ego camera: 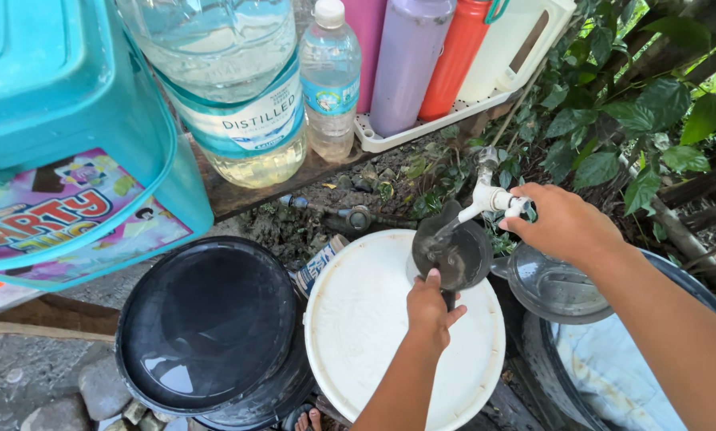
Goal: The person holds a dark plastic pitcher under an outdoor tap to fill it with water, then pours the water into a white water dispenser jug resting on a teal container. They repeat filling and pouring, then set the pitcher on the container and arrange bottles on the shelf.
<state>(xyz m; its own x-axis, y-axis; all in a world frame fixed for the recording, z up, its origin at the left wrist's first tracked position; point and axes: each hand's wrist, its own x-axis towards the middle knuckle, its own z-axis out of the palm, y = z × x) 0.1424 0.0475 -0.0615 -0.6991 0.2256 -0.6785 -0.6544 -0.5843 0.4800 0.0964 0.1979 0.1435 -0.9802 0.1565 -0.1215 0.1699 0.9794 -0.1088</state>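
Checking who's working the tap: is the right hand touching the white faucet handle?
Touching. The head view shows the right hand with its fingers wrapped over the white faucet handle, no gap visible, while the left hand holds a dark cup beneath.

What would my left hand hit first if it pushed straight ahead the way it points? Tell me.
Probably the dark cup that the left hand already grips under the white tap; beyond it, likely the tap's spout, though depth is unclear.
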